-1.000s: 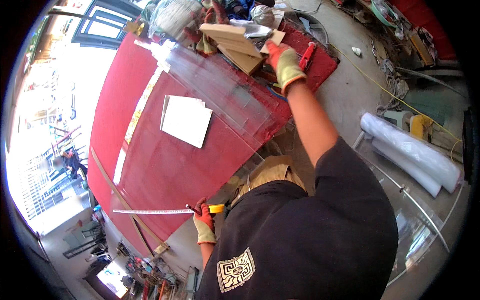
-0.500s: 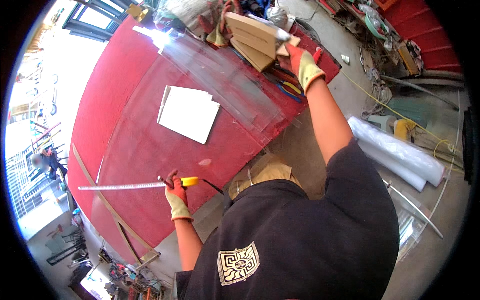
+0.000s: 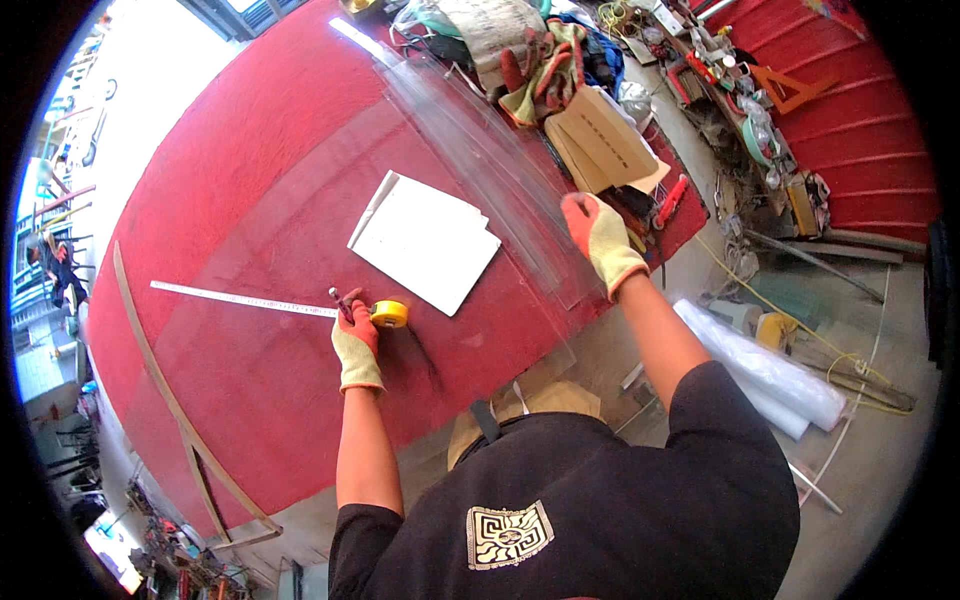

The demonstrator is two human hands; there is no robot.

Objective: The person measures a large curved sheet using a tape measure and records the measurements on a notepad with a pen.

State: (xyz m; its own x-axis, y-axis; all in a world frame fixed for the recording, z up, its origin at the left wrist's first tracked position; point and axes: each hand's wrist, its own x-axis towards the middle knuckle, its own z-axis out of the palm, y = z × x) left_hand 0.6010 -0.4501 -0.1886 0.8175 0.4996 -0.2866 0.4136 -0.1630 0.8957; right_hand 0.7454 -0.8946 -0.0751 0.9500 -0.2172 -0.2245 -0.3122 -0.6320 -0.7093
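My left hand (image 3: 357, 345), in a cream glove with an orange-red palm, is closed on a yellow tape measure (image 3: 390, 314). Its white blade (image 3: 235, 300) reaches out leftward over the red tabletop (image 3: 200, 210). Something small and dark shows at the fingertips, too unclear to name. My right hand (image 3: 605, 242), gloved alike, has its fingers curled together above the table's right part; whatever is in them is hidden. Just beyond it are brown cardboard pieces (image 3: 603, 142). Between my hands and farther off lie white paper sheets (image 3: 425, 245).
Clear strips (image 3: 480, 145) lie along the table beyond the papers. Spare gloves (image 3: 545, 78) are piled at its far end, and a red-handled tool (image 3: 672, 203) is at the right edge. Thin bent wooden strips (image 3: 160, 355) lie at left. A plastic-wrapped roll (image 3: 765, 365) rests on the floor at right.
My right hand has let go of the cardboard pieces and drawn back toward me; they now lie on the table. My left hand still holds the tape measure with its blade out.
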